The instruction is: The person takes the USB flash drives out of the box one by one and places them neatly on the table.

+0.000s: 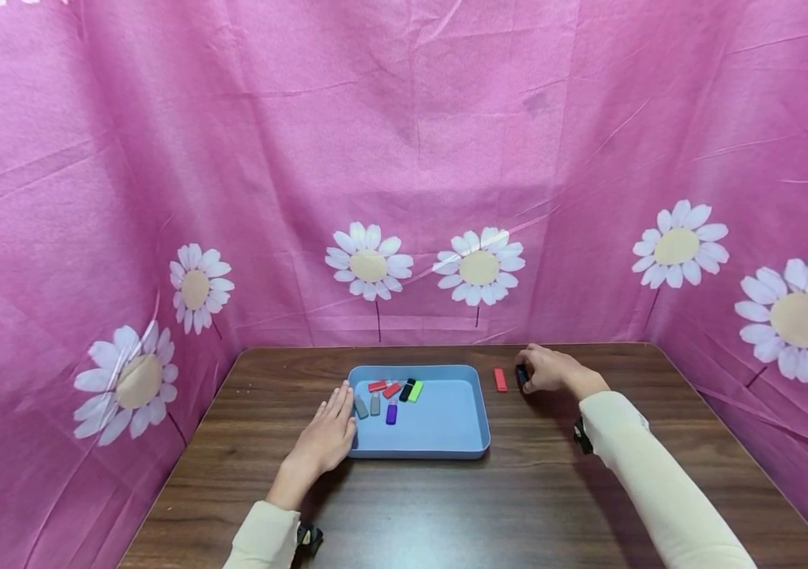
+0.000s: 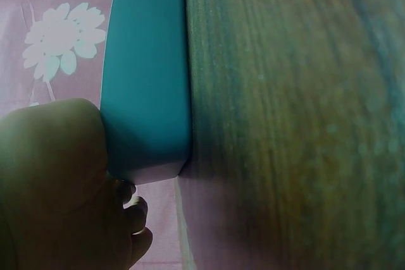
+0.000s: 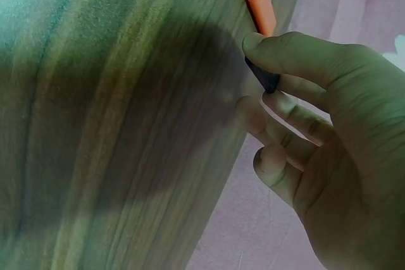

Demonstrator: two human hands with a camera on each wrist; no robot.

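My left hand (image 1: 328, 431) rests with straight fingers along the left rim of a shallow blue tray (image 1: 456, 427). In the left wrist view, the thumb side touches the tray's outer wall (image 2: 149, 74). To the right of the tray, my right hand (image 1: 549, 370) pinches a black USB flash drive (image 3: 261, 75) between thumb and fingers at the table surface. Just left of it lies a red flash drive (image 1: 500, 380). Inside the tray's left half are two red sticks, a black one (image 1: 407, 390), a lime green one (image 1: 415, 391), two grey ones and a purple one (image 1: 392, 413).
The brown wooden table (image 1: 432, 514) extends around the tray. A pink curtain (image 1: 411, 158) with white daisies hangs behind the table and on both sides. Each wrist wears a small black device under a cream sleeve (image 1: 648, 466).
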